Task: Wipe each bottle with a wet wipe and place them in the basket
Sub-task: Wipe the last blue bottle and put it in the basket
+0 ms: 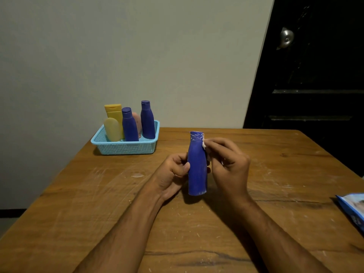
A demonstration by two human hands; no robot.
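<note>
Blue smooth plastic bottle (197, 166), frame centre, likely light and slick: left hand (173, 172) fingers clamp its waist, right hand (226, 164) fingers pinch white wet wipe (204, 143) at its neck.

An upright blue bottle (197, 168), white-streaked, is mid-table, a white wet wipe (204, 143) at its neck. The light-blue basket (126, 147), far left, holds five bottles upright.

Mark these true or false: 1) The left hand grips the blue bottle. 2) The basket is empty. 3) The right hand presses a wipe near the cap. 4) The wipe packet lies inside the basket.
1) True: the left hand grips the blue bottle.
2) False: the basket holds several bottles.
3) True: the right hand holds the wipe there.
4) False: the wipe packet lies on the table, far right.
</note>
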